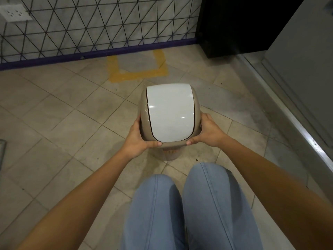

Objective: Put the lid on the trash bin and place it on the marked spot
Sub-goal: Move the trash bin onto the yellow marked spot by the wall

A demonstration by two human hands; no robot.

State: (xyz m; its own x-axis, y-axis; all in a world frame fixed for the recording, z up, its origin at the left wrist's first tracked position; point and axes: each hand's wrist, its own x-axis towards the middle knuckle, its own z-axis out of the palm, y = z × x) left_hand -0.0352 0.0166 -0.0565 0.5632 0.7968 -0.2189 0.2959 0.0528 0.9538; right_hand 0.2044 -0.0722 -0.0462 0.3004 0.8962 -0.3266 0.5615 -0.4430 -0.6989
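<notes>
**Lid seated on bin; unit short of marked spot**

While the trash bin point(169, 154) stands on the tiled floor point(54, 123) just in front of the person's knees point(180, 186), the lid point(169, 114) sits on top of it, its white swing flap facing up inside a beige collar. Left hand point(138, 139) and right hand point(207, 132) are wrapped part-closed around opposite sides of the collar, thumbs pressed along its near edge. Whether the lid is fully clipped down cannot be told. The yellow taped outline point(138, 74) lies ahead against the wall, well apart from the bin.

Handling judgement: hard, smooth plastic, probably light and rigid; the glossy flap looks slippery and likely pivots, so it is no place to grip. Hold the collar, or better the bin body below it, in case the lid lifts off.

No brand, label or legible writing is visible.
</notes>
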